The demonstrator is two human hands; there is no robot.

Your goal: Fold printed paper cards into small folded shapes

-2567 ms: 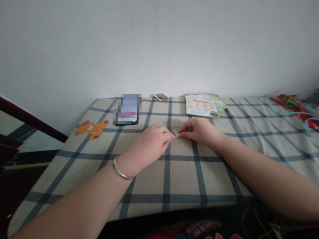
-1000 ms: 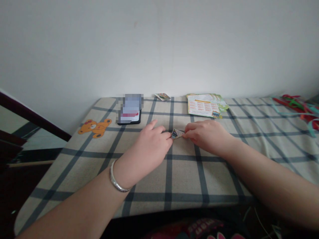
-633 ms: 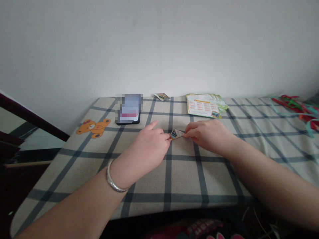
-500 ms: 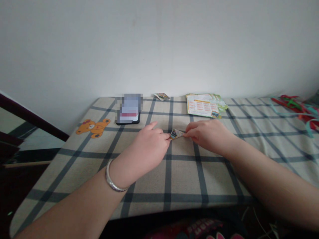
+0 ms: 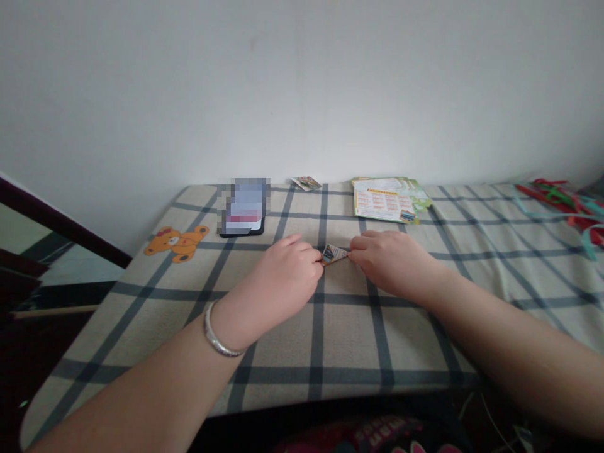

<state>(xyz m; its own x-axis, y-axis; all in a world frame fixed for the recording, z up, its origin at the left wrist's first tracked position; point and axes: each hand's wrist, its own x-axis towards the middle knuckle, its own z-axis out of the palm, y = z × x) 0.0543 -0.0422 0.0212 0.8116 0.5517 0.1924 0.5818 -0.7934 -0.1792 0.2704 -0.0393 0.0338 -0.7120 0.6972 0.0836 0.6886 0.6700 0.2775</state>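
Between my hands is a small folded piece of printed paper (image 5: 333,253), roughly triangular, just over the checked tablecloth (image 5: 278,352). My left hand (image 5: 287,270), with a silver bangle at the wrist, pinches its left corner. The right corner is pinched between the fingertips of my right hand (image 5: 389,258). Both hands are closed, and the fingertips partly hide the paper's ends. Behind them, near the wall, lies another small folded printed paper (image 5: 306,183).
A phone (image 5: 245,207) with a blurred screen lies at the back left, near a bear picture (image 5: 177,243). Printed sheets (image 5: 389,200) are stacked at the back right. Red, green and pale blue ribbons (image 5: 566,204) lie far right. The wall (image 5: 302,94) borders the table's back.
My left hand's fingers have drawn in closer around the paper's left corner. The right hand has shifted very slightly; the paper stays in nearly the same place.
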